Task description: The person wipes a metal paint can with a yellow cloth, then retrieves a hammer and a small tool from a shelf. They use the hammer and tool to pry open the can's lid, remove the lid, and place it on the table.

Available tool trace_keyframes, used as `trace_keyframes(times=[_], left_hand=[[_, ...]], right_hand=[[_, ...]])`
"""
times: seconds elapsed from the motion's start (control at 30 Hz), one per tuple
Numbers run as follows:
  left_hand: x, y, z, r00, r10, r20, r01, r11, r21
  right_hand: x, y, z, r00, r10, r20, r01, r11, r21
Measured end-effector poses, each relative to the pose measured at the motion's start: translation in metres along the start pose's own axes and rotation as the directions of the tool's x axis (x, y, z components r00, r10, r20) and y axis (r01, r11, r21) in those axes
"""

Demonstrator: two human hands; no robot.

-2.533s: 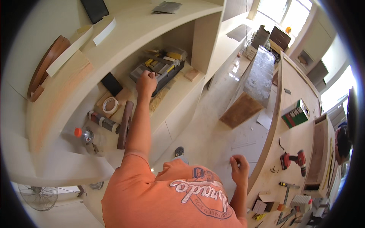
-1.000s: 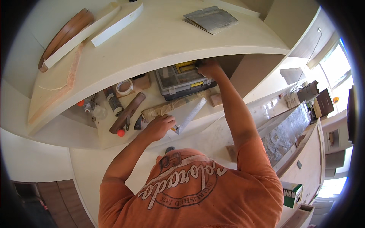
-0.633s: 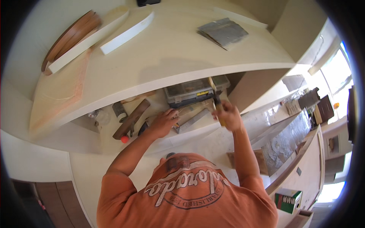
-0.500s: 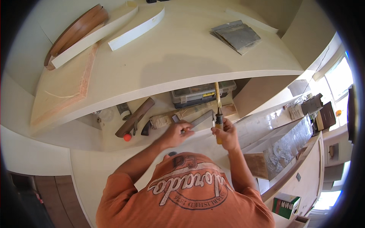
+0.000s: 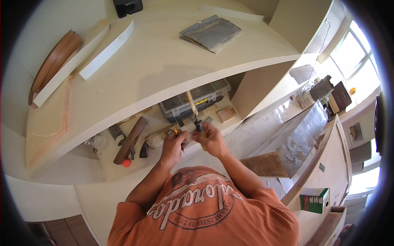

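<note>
My right hand (image 5: pixel 212 140) is closed around the lower end of a slim upright tool (image 5: pixel 193 105). It has a pale yellowish shaft, a dark collar and a yellow handle mostly covered by my fingers. Close beside it, my left hand (image 5: pixel 174 146) pinches a small dark tool with an orange-yellow part (image 5: pixel 176 131); its kind is hard to make out. Behind the hands, a grey and black toolbox (image 5: pixel 195 102) with a clear lid sits on the lower shelf (image 5: pixel 107 169). A dark wooden bar (image 5: pixel 131 141) and a red ball (image 5: pixel 127 163) lie left of my left hand.
Overhanging the lower shelf is a curved pale top (image 5: pixel 156 61). On it lie grey sheets (image 5: pixel 213 33), white curved strips (image 5: pixel 107 49) and brown curved strips (image 5: pixel 57 61). At right are a plastic-wrapped panel (image 5: pixel 301 137) and a green and white box (image 5: pixel 314 200).
The view has shifted, so the shelf things appear further left. My hands have come closer together, and the small tool with the orange-yellow part now shows in my left fingers.
</note>
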State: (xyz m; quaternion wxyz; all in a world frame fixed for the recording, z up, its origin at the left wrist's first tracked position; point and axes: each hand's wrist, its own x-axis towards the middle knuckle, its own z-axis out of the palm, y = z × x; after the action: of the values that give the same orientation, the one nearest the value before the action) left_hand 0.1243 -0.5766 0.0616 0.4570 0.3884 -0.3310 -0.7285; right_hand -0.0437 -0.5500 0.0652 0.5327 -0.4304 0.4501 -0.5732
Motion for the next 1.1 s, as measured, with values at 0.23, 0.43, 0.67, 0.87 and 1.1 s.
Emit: trace_keyframes(times=[0.23, 0.43, 0.67, 0.87, 1.1], left_hand=[[0.031, 0.004, -0.023, 0.985, 0.071, -0.158, -0.058, 0.995, 0.085], [0.046, 0.009, -0.012, 0.975, 0.123, -0.186, -0.138, 0.988, -0.073], [0.047, 0.016, -0.009, 0.987, 0.063, -0.150, -0.085, 0.986, -0.141], [0.054, 0.007, 0.000, 0.979, 0.100, -0.178, -0.128, 0.980, -0.153], [0.050, -0.005, 0.006, 0.966, 0.164, -0.200, -0.193, 0.972, -0.133]], right_hand=[[0.093, -0.010, -0.097, 0.831, -0.426, -0.359, 0.013, 0.659, -0.752], [0.129, -0.018, -0.110, 0.832, -0.372, -0.411, -0.117, 0.607, -0.786], [0.128, -0.033, -0.114, 0.876, -0.308, -0.372, -0.064, 0.689, -0.721], [0.129, -0.033, -0.128, 0.909, -0.247, -0.334, -0.049, 0.735, -0.677], [0.129, -0.023, -0.127, 0.882, -0.329, -0.336, -0.031, 0.672, -0.740]])
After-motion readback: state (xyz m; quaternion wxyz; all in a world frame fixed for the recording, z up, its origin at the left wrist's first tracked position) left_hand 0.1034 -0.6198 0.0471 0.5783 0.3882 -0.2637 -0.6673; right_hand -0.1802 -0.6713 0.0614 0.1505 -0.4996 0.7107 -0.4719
